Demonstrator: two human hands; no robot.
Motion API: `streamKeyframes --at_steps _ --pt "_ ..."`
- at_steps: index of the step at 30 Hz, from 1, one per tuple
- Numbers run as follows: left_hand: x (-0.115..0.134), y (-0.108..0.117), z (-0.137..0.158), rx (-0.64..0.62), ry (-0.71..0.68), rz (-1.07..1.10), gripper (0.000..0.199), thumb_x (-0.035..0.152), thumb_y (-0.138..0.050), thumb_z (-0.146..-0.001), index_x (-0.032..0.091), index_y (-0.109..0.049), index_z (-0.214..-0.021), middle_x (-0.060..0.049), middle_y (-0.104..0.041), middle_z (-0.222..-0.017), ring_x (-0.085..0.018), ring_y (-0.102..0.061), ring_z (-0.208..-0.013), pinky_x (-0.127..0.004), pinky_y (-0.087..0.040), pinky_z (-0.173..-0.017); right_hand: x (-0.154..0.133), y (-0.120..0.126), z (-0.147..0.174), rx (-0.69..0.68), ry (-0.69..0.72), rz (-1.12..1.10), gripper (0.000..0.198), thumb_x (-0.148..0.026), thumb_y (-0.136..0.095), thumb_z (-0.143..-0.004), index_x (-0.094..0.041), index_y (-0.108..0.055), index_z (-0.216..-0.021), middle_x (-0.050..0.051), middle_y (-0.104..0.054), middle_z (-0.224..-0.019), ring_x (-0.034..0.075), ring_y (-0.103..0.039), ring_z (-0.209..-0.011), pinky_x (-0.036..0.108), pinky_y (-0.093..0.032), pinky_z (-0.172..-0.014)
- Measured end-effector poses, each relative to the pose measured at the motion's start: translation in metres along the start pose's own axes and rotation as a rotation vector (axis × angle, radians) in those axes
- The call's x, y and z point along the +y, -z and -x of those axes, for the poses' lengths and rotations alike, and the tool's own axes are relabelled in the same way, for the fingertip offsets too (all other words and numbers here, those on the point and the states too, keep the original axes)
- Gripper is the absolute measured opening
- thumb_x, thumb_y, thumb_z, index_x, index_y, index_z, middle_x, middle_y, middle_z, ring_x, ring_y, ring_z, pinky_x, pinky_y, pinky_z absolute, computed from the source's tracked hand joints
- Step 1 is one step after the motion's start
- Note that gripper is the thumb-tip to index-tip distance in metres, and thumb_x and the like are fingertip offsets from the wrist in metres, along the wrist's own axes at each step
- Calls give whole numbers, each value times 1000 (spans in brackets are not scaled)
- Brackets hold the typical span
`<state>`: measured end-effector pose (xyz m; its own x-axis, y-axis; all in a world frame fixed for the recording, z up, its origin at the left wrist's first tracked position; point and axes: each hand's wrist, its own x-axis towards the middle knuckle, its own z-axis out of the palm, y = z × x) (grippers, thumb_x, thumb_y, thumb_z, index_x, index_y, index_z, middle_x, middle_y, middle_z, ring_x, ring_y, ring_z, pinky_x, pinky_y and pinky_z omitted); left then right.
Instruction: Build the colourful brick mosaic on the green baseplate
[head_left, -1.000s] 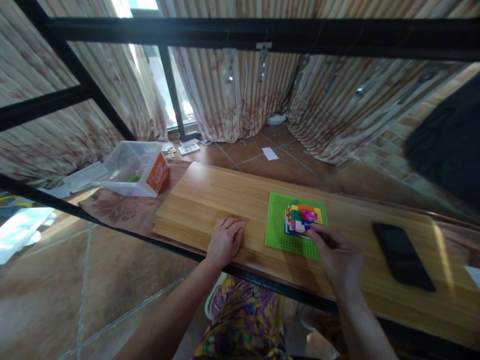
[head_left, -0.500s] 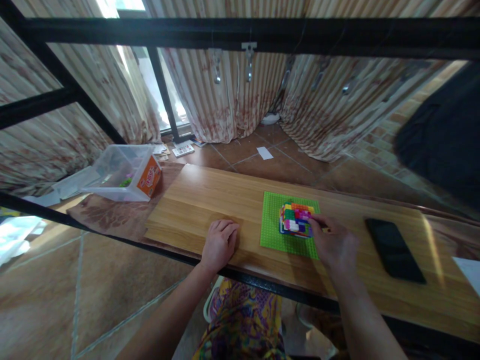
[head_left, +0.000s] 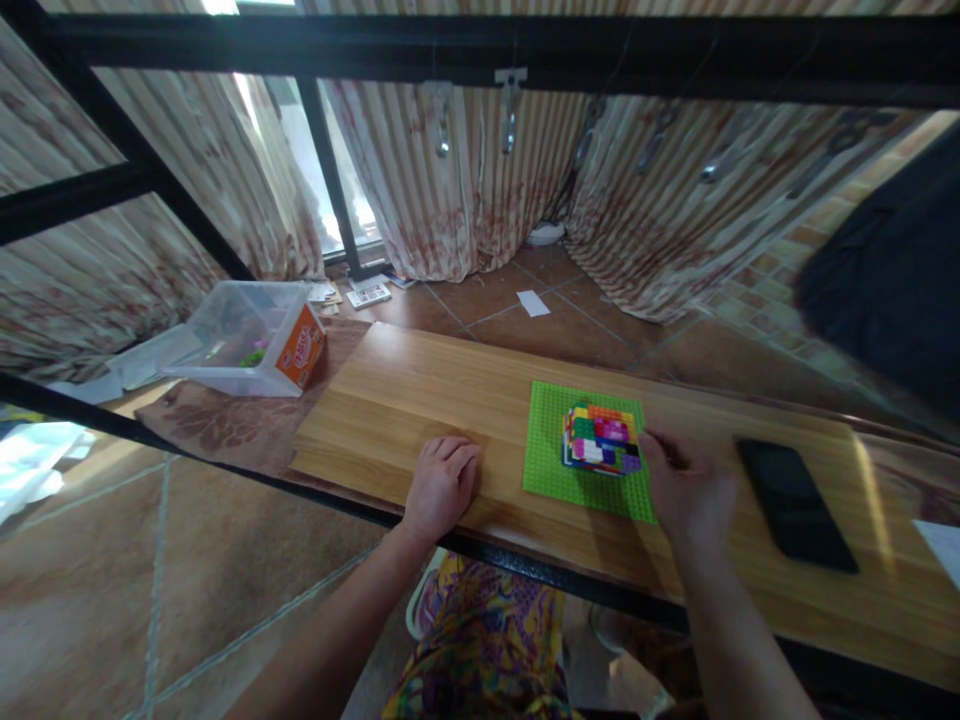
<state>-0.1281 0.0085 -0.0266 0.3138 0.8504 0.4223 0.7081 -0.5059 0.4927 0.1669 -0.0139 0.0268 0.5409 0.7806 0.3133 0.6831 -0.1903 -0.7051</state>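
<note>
A small block structure of coloured toy bricks (head_left: pixel 600 440) stands on a green studded baseplate (head_left: pixel 547 470) on the wooden board. White, green, yellow, orange, pink, blue and purple bricks show in it. My right hand (head_left: pixel 690 490) is just right of the structure, above the plate's right edge, its fingers curled together. Whatever those fingers may hold is hidden. Left of the plate, my left hand (head_left: pixel 442 485) rests on the board with its fingers curled in and nothing visible in them.
A black phone (head_left: pixel 795 505) lies right of my right hand. An open clear plastic box (head_left: pixel 247 375) with an orange label and a few pieces stands at the left. A black metal bar (head_left: pixel 480 50) crosses above the far side, and clips hang below it.
My right hand has drawn back to the right, off the brick structure, uncovering its right side. My left hand stays in place. The view has shifted slightly.
</note>
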Motion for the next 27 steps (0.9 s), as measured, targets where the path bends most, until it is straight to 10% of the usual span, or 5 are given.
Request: streamKeyframes --at_steps 12,21,27 --pt "0 0 0 27 -11 -1 17 20 -52 -94 22 -67 -100 -6 -69 -100 -21 -60 -98 -40 -48 -91 15 -29 -9 -38 -284 -446 44 -46 -75 -66 -14 -74 -96 9 -74 -85 20 -68 -70 34 -56 -65" --pt "1 3 2 88 -11 -25 16 19 -55 -91 24 -69 -98 -5 -71 -99 -20 -62 -98 -44 -40 -99 15 -27 -10 -112 -240 -462 46 -49 -74 -67 -14 -73 -97 10 -75 -89 20 -69 -75 34 -56 -68" --pt "7 15 -2 147 29 67 15 21 -55 -91 24 -69 -96 -4 -72 -95 -21 -64 -96 -48 -40 -100 3 -3 4 84 -167 -380 45 -52 -57 -83 -13 -72 -99 11 -74 -87 22 -67 -76 35 -53 -69"
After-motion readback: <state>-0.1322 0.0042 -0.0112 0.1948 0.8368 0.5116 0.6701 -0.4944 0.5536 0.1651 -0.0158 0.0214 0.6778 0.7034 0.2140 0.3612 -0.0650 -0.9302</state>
